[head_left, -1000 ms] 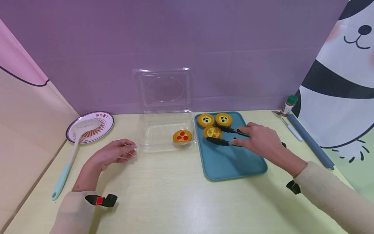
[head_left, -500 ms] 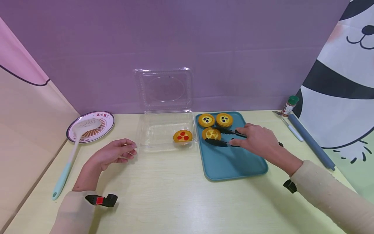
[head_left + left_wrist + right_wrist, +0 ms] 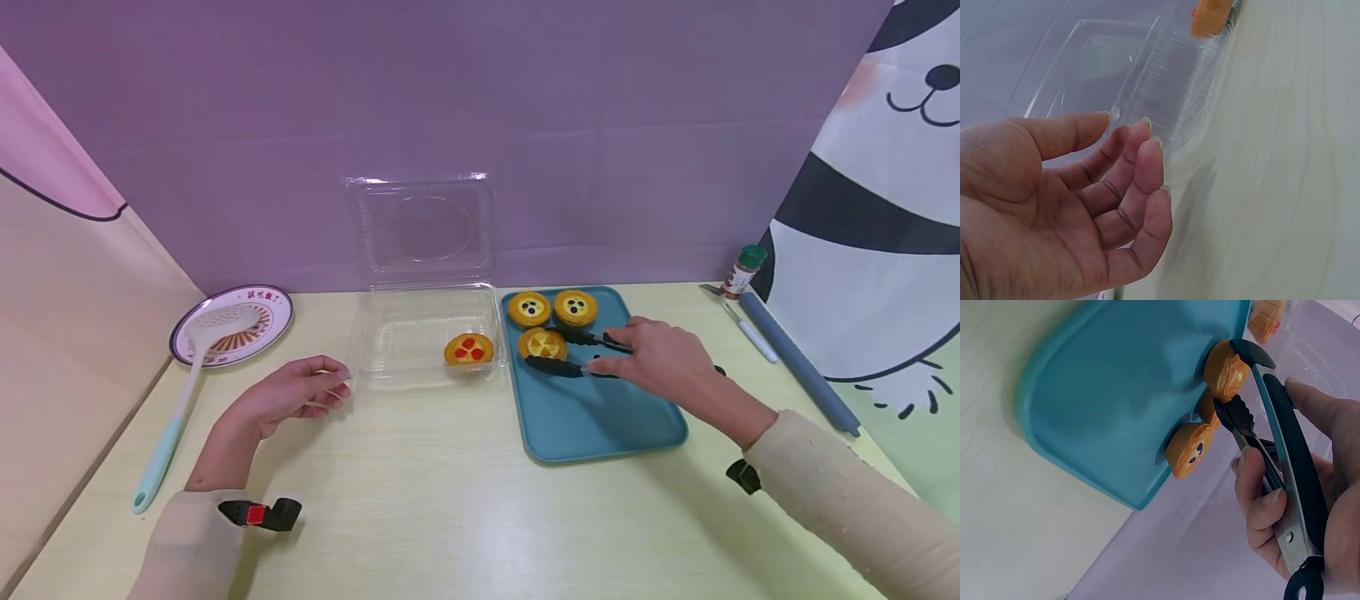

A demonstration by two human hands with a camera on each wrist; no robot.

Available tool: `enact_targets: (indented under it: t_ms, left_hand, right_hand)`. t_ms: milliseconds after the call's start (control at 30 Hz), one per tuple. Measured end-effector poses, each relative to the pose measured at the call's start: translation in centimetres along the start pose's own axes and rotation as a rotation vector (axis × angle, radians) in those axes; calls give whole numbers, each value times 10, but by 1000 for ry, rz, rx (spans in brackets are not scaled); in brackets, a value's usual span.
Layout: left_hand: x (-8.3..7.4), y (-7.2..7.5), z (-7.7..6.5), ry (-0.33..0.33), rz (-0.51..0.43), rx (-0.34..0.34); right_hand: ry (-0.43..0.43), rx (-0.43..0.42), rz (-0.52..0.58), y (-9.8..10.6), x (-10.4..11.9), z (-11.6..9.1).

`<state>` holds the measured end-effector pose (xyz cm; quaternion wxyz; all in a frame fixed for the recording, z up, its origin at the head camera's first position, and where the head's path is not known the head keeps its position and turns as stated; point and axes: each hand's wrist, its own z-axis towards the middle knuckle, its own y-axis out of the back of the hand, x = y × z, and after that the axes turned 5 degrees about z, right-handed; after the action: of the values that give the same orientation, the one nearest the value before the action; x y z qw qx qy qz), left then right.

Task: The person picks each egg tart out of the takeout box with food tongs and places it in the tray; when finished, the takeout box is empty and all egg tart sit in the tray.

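My right hand grips black-and-steel tongs, thumb on one arm and fingers round the other. The tong tips stand on either side of a yellow-topped tart on the blue tray. Behind it on the tray sit two tarts with dark berry dots, a left one and a right one. A tart with red dots lies in the clear plastic box, its lid raised. My left hand holds nothing, fingers loosely bent, close to the box's left front corner.
At the left, a white skimmer with a mint handle leans across a patterned plate. On the far right are a green-capped jar, a white-handled knife and a long blue-grey roll. A purple backdrop rises behind the table.
My right hand and the tongs have shifted slightly left, and the yellow-topped tart has moved a little left between the tips. My left hand stays still.
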<state>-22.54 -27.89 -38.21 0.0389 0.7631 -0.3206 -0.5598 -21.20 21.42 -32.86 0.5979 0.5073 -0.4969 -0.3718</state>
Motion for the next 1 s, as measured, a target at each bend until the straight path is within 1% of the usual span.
enact_targets:
  t_ms: [200,367,567,1000]
  left_hand:
    - [0,0,0,9,-3,-3]
    - [0,0,0,-2,-4,6]
    - [0,1,0,0,-5,6]
    - [1,1,1,-8,-7,3]
  right_hand:
    - [-12,13,1,1,0,0]
    - [-24,26,-10,3,-1,0]
    - [-18,21,-12,4,-3,0]
    - [-32,36,20,4,-3,1]
